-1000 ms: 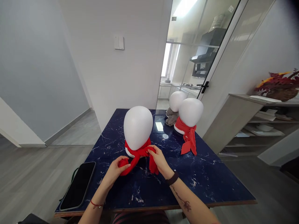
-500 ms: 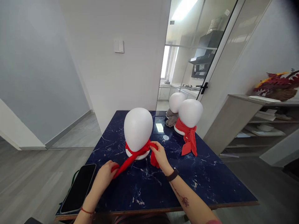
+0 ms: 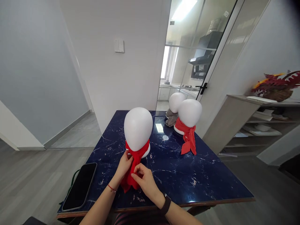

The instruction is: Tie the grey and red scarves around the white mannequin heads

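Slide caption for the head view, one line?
Left hand and right hand hold the red scarf hanging from a white mannequin head on a dark blue table.

Both forearms reach in from the bottom edge, converging at centre. Left hand (image 3: 124, 165) farther out, fingers curled closed, back toward camera. Right hand (image 3: 145, 180) just beside it, nearer the body, thumb and fingertips pinched together.

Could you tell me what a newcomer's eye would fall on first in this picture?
Most likely the smooth white mannequin head in the middle of the dark blue marbled table, with a red cloth scarf around its neck. The left hand and right hand both grip the scarf's hanging ends just in front of it. A second white mannequin head wearing its own red scarf stands farther back on the right.
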A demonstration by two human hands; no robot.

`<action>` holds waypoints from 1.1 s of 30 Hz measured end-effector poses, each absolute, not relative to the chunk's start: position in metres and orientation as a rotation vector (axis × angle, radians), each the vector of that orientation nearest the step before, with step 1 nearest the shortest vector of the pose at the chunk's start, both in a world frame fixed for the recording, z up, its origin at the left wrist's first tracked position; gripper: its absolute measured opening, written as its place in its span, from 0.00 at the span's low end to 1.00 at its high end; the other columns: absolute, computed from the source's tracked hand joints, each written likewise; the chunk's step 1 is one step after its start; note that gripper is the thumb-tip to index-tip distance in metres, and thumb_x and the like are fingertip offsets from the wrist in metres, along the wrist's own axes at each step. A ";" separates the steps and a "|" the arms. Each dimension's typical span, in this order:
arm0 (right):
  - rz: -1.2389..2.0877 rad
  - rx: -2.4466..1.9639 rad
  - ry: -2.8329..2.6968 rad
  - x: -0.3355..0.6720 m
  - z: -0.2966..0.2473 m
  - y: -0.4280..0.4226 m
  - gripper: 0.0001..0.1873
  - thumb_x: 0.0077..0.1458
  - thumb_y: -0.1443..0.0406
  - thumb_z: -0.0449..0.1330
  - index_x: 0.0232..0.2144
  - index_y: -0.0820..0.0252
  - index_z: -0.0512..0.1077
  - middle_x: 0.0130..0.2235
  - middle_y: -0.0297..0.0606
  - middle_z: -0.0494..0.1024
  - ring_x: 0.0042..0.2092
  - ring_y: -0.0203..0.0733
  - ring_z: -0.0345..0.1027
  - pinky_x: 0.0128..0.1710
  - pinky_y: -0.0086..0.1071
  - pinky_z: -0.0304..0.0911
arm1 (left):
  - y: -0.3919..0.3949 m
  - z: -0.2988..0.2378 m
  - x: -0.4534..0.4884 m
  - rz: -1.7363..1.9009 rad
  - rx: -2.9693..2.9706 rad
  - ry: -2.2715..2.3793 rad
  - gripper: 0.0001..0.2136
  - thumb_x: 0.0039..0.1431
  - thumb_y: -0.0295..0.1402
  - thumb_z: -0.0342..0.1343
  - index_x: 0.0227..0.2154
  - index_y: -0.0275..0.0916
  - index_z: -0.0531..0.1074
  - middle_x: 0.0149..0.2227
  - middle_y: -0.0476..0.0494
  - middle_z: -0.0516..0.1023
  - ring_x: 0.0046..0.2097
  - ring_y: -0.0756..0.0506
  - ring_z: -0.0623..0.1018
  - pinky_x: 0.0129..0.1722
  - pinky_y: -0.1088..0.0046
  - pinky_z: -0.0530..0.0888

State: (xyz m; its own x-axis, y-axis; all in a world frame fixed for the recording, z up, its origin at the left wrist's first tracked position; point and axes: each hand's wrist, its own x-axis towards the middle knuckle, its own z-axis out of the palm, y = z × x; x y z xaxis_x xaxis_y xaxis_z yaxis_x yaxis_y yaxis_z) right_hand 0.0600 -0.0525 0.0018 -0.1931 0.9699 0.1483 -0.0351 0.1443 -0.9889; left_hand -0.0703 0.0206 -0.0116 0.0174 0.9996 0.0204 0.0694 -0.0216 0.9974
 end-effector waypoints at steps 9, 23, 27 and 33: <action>1.955 -0.841 -0.804 0.060 0.010 -0.072 0.26 0.38 0.62 0.68 0.40 0.59 0.65 0.34 0.34 0.74 0.35 0.39 0.72 0.37 0.34 0.65 | 0.002 0.004 -0.063 1.111 0.812 1.119 0.19 0.48 0.42 0.57 0.40 0.40 0.61 0.32 0.46 0.76 0.29 0.48 0.77 0.31 0.71 0.73; 0.848 -1.326 -1.368 0.135 -0.011 0.004 0.19 0.51 0.61 0.55 0.45 0.60 0.70 0.44 0.45 0.75 0.40 0.47 0.72 0.41 0.42 0.66 | 0.021 0.006 -0.111 1.045 1.811 1.779 0.21 0.56 0.30 0.45 0.54 0.33 0.62 0.49 0.33 0.73 0.50 0.40 0.74 0.50 0.61 0.68; 0.635 -1.261 -1.430 0.117 -0.012 0.032 0.21 0.55 0.63 0.51 0.51 0.60 0.66 0.50 0.47 0.70 0.45 0.46 0.67 0.50 0.44 0.62 | 0.042 0.005 -0.091 1.173 1.688 1.636 0.19 0.56 0.31 0.45 0.50 0.34 0.67 0.51 0.34 0.73 0.51 0.41 0.73 0.52 0.61 0.67; 0.613 -1.203 -1.475 0.100 -0.023 0.034 0.22 0.58 0.65 0.47 0.55 0.57 0.62 0.49 0.45 0.67 0.51 0.44 0.62 0.54 0.42 0.58 | 0.045 -0.013 -0.085 1.334 1.499 1.563 0.17 0.56 0.35 0.47 0.46 0.36 0.71 0.51 0.37 0.74 0.53 0.41 0.72 0.54 0.61 0.65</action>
